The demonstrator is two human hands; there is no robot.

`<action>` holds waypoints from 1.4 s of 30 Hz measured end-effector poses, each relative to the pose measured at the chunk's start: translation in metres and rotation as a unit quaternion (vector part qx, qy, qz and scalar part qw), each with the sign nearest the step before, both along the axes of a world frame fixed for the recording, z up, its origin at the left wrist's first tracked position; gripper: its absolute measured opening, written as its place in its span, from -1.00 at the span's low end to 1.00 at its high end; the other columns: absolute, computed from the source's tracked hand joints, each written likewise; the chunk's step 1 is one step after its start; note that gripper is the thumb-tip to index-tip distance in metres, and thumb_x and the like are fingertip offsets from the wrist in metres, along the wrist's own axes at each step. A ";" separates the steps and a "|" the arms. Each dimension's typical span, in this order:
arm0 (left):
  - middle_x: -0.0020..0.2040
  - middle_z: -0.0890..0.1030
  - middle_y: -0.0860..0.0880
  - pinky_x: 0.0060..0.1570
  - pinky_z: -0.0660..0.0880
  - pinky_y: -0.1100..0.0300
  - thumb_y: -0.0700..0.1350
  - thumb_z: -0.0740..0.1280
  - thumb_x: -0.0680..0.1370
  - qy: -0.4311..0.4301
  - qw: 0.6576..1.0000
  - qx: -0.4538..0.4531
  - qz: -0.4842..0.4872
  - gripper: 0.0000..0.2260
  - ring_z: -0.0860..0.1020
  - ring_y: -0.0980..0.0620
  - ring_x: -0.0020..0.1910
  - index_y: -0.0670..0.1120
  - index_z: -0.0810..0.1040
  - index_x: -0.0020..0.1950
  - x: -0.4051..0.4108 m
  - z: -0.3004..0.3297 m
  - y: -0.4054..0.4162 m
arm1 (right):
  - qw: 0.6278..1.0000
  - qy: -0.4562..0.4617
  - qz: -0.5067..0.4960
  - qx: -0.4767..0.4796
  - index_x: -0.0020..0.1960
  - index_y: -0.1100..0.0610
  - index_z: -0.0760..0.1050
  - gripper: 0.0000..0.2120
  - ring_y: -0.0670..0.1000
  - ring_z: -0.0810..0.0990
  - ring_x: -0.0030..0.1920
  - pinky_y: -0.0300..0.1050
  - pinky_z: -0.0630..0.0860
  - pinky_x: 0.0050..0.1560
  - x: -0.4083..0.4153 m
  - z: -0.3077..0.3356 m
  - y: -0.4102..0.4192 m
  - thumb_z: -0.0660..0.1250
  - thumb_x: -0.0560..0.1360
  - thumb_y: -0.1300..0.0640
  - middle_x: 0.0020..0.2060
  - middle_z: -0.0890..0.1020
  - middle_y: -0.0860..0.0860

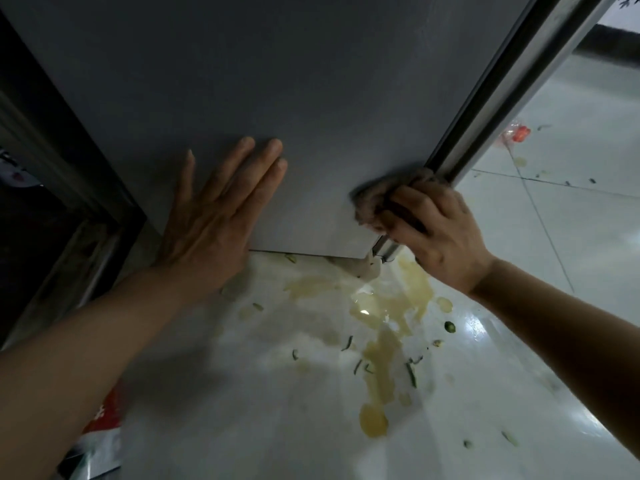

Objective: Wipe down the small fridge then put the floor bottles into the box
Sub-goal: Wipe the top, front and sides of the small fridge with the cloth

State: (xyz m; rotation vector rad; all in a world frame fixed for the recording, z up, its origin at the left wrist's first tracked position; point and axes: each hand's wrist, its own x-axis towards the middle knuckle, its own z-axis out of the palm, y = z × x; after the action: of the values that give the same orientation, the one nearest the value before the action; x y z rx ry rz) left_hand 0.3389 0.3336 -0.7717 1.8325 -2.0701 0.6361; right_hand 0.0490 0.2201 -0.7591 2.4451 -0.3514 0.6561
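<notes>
The small grey fridge [294, 81] fills the upper half of the head view, its flat side panel facing me. My left hand [218, 213] lies flat and open against the lower part of that panel, fingers spread. My right hand [436, 233] grips a bunched brown cloth [374, 199] and presses it on the fridge's lower right corner, beside the metal door edge [502, 98]. No bottles and no box are in view.
A yellowish spill [384, 327] with green scraps spreads over the white tiled floor [554, 237] just below the fridge. A red and white bag [104, 431] lies at the bottom left. A dark doorframe [52, 168] stands at left. Red litter [519, 133] lies far right.
</notes>
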 end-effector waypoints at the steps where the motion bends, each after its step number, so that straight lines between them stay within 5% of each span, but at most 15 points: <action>1: 0.57 -0.07 0.05 0.36 -0.12 -0.24 -0.38 0.37 0.32 -0.001 1.000 -0.003 -0.001 -0.09 -0.07 0.02 0.54 -0.04 -0.02 0.55 0.001 -0.001 0.000 | 0.999 0.035 0.006 0.010 0.22 0.16 0.50 -0.73 0.18 0.43 0.13 0.04 0.45 0.11 -0.001 -0.016 0.003 0.30 0.53 0.30 0.19 0.46 0.16; 5: 0.56 -0.06 0.04 0.37 -0.13 -0.22 -0.39 0.38 0.31 -0.001 1.000 -0.004 -0.004 -0.08 -0.08 0.02 0.54 -0.04 -0.02 0.55 -0.001 -0.002 0.000 | 0.987 0.158 -0.012 0.041 0.24 0.17 0.56 -0.62 0.20 0.49 0.14 0.09 0.49 0.15 -0.004 -0.061 0.013 0.08 0.57 0.36 0.18 0.51 0.17; 10: 0.56 -0.04 0.01 0.36 -0.06 -0.26 -0.41 0.34 0.33 0.000 1.000 -0.009 -0.003 -0.13 -0.06 0.00 0.54 -0.06 0.02 0.54 -0.002 -0.002 0.002 | 0.964 0.251 -0.039 0.072 0.28 0.16 0.54 -0.49 0.20 0.57 0.14 0.09 0.57 0.06 0.007 -0.068 0.016 0.31 0.33 0.34 0.15 0.59 0.14; 22: 0.55 0.03 -0.05 0.28 -0.04 -0.30 -0.32 0.42 0.30 -0.081 0.994 0.069 0.003 -0.18 0.03 -0.08 0.51 -0.15 0.16 0.50 0.035 -0.011 0.025 | 0.973 0.200 -0.007 0.112 0.25 0.09 0.56 -0.58 0.13 0.59 0.12 0.00 0.55 -0.03 0.118 -0.058 0.046 -0.01 0.60 0.22 0.13 0.62 0.07; 30: 0.57 -0.04 -0.04 0.30 -0.07 -0.25 -0.32 0.41 0.24 -0.109 0.987 0.103 0.065 -0.13 -0.01 -0.06 0.53 -0.14 0.14 0.51 0.097 -0.014 0.056 | 0.971 0.237 -0.004 0.029 0.34 0.16 0.46 -0.36 0.23 0.40 0.22 0.12 0.51 0.10 0.031 -0.064 0.016 0.51 0.28 0.34 0.24 0.49 0.17; 34: 0.57 -0.05 -0.01 0.30 -0.03 -0.26 -0.34 0.40 0.28 -0.117 0.983 0.129 0.052 -0.15 0.02 -0.06 0.52 -0.14 0.13 0.52 0.117 -0.012 0.060 | 0.974 0.214 0.030 0.066 0.31 0.21 0.48 -0.35 0.23 0.39 0.19 0.12 0.54 0.09 0.079 -0.072 0.023 0.53 0.23 0.34 0.21 0.53 0.19; 40: 0.56 -0.01 -0.01 0.32 -0.05 -0.23 -0.30 0.41 0.32 -0.108 0.985 0.125 0.039 -0.20 0.03 -0.05 0.52 -0.16 0.15 0.51 0.133 -0.009 0.067 | 0.986 0.104 0.121 0.042 0.31 0.25 0.42 -0.66 0.19 0.59 0.03 0.03 0.57 -0.01 0.171 -0.085 0.040 0.08 0.58 0.34 0.08 0.63 0.18; 42: 0.56 -0.03 -0.01 0.34 -0.06 -0.21 -0.29 0.37 0.35 -0.106 0.985 0.129 0.046 -0.24 0.03 -0.05 0.53 -0.15 0.15 0.51 0.137 -0.008 0.071 | 0.986 0.085 0.135 0.039 0.31 0.26 0.40 -0.67 0.19 0.63 -0.01 0.02 0.57 -0.03 0.191 -0.087 0.043 0.08 0.59 0.35 0.07 0.64 0.19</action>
State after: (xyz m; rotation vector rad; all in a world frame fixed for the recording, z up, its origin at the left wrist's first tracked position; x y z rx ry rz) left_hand 0.4758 0.4044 -0.7796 2.0927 -2.3088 0.6347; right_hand 0.2404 0.2635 -0.8459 2.6263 0.0245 0.5479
